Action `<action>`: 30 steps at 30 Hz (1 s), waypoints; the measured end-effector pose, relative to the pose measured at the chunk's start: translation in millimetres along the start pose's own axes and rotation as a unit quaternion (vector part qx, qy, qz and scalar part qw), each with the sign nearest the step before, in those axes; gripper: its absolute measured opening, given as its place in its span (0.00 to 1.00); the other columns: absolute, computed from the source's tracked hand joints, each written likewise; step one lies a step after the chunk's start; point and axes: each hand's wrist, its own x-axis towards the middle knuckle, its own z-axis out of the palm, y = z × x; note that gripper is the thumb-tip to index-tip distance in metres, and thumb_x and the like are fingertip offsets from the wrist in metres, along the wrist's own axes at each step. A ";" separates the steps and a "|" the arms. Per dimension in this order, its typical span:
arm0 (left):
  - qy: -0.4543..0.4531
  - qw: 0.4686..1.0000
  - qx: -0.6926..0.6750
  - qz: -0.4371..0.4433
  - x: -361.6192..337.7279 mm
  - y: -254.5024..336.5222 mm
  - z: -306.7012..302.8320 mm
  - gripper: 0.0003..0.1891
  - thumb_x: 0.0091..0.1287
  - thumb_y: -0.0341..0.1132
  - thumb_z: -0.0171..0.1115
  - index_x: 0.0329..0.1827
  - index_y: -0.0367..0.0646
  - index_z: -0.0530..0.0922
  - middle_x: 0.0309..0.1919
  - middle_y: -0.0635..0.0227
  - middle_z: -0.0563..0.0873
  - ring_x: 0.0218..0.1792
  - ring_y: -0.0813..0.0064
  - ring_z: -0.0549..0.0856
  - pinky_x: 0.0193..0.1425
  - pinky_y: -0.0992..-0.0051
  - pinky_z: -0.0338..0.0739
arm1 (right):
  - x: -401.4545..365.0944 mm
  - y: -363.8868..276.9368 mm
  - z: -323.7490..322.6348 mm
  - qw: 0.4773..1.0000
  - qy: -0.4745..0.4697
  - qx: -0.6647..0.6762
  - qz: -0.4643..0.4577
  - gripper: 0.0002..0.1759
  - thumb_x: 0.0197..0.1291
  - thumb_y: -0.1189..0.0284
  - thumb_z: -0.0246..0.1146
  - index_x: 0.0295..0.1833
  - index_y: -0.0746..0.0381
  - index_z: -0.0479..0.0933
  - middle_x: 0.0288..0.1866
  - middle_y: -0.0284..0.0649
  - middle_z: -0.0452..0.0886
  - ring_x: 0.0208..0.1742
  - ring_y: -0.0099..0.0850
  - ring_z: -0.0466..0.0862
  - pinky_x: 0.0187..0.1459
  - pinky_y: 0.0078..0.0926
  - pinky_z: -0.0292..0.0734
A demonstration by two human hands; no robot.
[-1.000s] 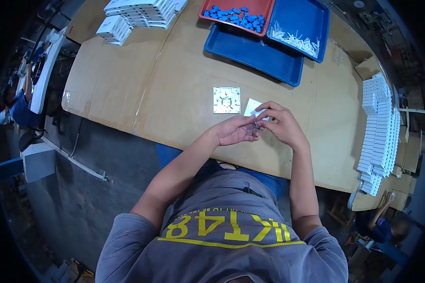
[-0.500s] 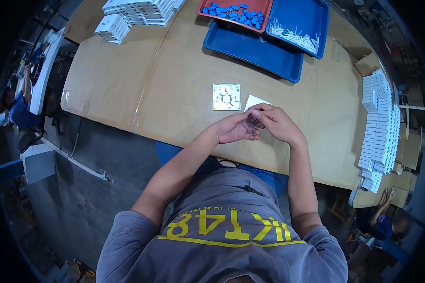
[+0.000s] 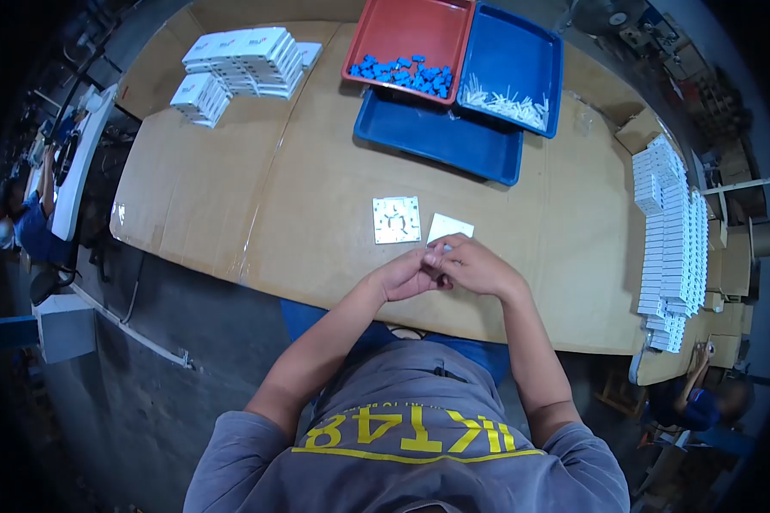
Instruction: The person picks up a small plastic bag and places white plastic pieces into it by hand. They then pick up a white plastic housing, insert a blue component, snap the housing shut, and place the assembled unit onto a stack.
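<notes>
My left hand point(image 3: 407, 277) and my right hand point(image 3: 481, 267) meet over the near edge of the table, fingers curled together. Between them is a small clear plastic piece, mostly hidden by the fingers now; its exact kind cannot be made out. Just beyond the hands lies a square white plastic box part point(image 3: 396, 220), its inside with dark slots and a round middle facing up. Right of it, a flat white panel point(image 3: 450, 227) lies partly behind my right fingers.
A red tray point(image 3: 411, 38) holds small blue parts, and a blue tray point(image 3: 513, 51) holds thin white pieces. Both overlap a lower blue tray point(image 3: 436, 137). Stacked white boxes point(image 3: 244, 56) stand back left; more white stacks point(image 3: 676, 239) line the right edge. Other people work at both sides.
The view has tilted up, so the table and trays appear lower. My fingers have closed further around the clear plastic piece, which showed more plainly before.
</notes>
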 end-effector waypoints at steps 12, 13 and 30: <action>-0.049 0.996 -0.078 -0.021 -8.0 11.2 11.3 0.31 0.87 0.57 0.45 0.73 0.37 0.76 0.45 0.67 0.89 0.38 0.73 0.85 0.53 0.68 0.81 | 77.0 52.8 -132.0 0.937 0.343 0.047 -0.037 0.13 0.72 0.70 0.66 0.55 0.67 0.86 0.45 0.46 0.91 0.46 0.31 0.88 0.51 0.31 0.82; -0.048 0.996 -0.074 -0.020 -8.0 10.1 10.1 0.31 0.86 0.56 0.45 0.73 0.37 0.76 0.46 0.67 0.89 0.39 0.73 0.85 0.54 0.69 0.80 | 93.0 63.8 -144.1 0.924 0.381 0.019 -0.033 0.13 0.71 0.72 0.67 0.56 0.66 0.86 0.46 0.47 0.91 0.47 0.34 0.90 0.52 0.32 0.83; -0.049 0.994 -0.094 -0.035 -1.2 13.2 8.7 0.31 0.85 0.55 0.49 0.74 0.35 0.76 0.49 0.66 0.90 0.43 0.71 0.86 0.56 0.67 0.81 | 201.0 114.9 -191.0 0.854 0.493 -0.169 -0.004 0.09 0.66 0.67 0.71 0.46 0.59 0.91 0.46 0.46 0.88 0.47 0.48 0.88 0.51 0.45 0.83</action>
